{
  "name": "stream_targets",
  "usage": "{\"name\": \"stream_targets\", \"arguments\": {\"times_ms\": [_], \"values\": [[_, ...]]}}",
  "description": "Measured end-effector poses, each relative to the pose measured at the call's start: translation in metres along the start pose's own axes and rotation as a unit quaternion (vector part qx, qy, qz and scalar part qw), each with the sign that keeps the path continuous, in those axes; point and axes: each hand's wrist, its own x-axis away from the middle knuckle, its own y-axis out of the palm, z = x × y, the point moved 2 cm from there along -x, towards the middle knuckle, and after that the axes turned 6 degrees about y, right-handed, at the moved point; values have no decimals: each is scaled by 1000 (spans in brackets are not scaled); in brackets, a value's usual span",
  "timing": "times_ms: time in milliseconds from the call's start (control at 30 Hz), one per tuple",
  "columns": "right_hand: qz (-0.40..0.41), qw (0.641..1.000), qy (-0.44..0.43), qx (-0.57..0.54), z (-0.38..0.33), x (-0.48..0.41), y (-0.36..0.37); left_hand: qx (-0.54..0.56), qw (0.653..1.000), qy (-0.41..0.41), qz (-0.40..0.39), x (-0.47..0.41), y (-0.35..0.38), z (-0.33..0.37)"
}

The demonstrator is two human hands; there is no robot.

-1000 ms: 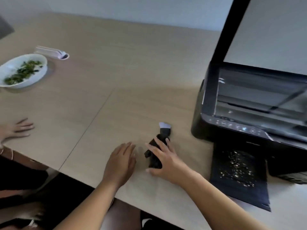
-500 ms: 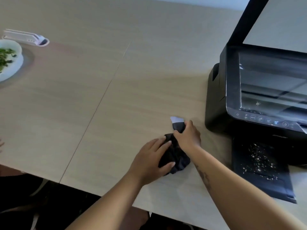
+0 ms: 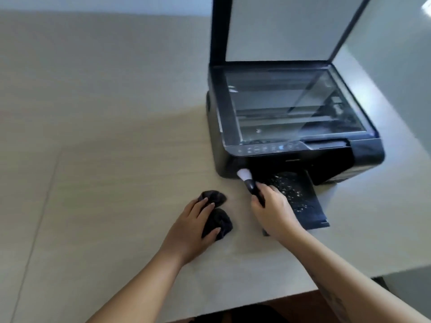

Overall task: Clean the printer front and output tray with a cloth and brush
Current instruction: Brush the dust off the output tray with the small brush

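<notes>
A black printer (image 3: pixel 291 159) stands at the right with its scanner lid (image 3: pixel 279 29) raised. Its black output tray (image 3: pixel 305 206) sticks out toward me, speckled with white crumbs. My right hand (image 3: pixel 272 210) grips a small black brush (image 3: pixel 250 186); its white bristles touch the printer's lower front at the tray's left corner. A crumpled dark cloth (image 3: pixel 217 213) lies on the table left of the tray. My left hand (image 3: pixel 193 227) rests on the cloth with fingers curled over it.
The pale wooden table (image 3: pixel 105 148) stretches to the left and behind. Its front edge runs along the bottom right, close behind my right forearm. A wall stands behind the printer.
My right hand lifted the brush off the cloth and carried it right to the printer front. My left hand stayed on the cloth. The view swung right, so the bowl left the frame.
</notes>
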Motion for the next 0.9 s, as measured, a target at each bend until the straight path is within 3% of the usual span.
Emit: {"name": "stream_targets", "arguments": {"times_ms": [100, 267, 333, 400, 567, 700, 800, 900], "values": [[58, 998, 34, 5, 40, -1, -36, -31, 998, 46, -9, -17, -5, 15], [94, 992, 78, -10, 89, -22, -80, -87, 966, 113, 216, -48, -52, 61], [107, 991, 80, 1, 97, -31, -88, -118, 949, 127, 263, -70, -78, 79], [121, 990, 68, 29, 99, -40, -89, -137, 949, 121, 257, -96, -102, 91], [176, 978, 27, 109, 97, -57, -86, -135, 979, 54, 143, -161, -135, 92], [216, 975, 18, 55, 106, -58, -94, -109, 987, -15, 121, -193, -133, 85], [199, 978, 34, 52, 105, -64, -87, -148, 980, -41, 123, -197, -125, 84], [149, 988, -26, 41, 80, -63, -59, -163, 979, -34, 120, -196, -123, 84]]}}
